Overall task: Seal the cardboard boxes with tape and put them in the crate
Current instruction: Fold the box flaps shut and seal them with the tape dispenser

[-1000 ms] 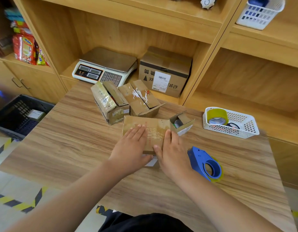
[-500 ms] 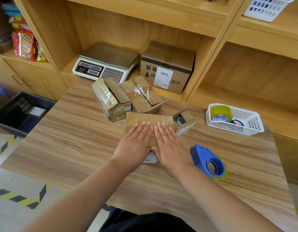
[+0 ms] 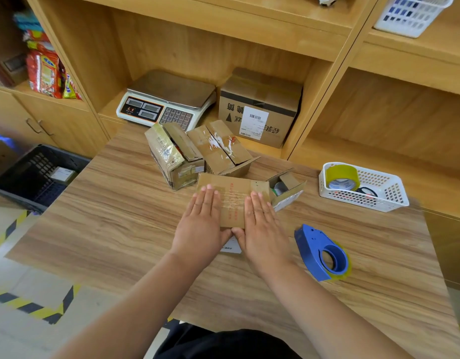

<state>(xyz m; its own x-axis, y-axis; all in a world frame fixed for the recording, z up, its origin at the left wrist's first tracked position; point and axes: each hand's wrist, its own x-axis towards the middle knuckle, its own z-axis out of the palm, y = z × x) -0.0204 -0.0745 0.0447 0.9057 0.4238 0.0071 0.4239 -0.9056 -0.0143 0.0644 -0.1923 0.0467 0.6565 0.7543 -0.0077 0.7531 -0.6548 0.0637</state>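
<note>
Left hand (image 3: 201, 226) and right hand (image 3: 263, 226) now further apart, palms flat on cardboard box (image 3: 232, 203), fingers (image 3: 208, 203) straight

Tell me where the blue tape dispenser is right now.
In the head view, the blue tape dispenser lies on the wooden table, just right of the right hand and nearer the person than the white basket.

The wooden table (image 3: 120, 229) carries cardboard boxes (image 3: 231, 203), a white basket (image 3: 394, 200) and a tape dispenser (image 3: 311, 244).

left hand (image 3: 201, 224) and right hand (image 3: 260, 226) slid apart, box (image 3: 232, 203) uncovered between
</note>
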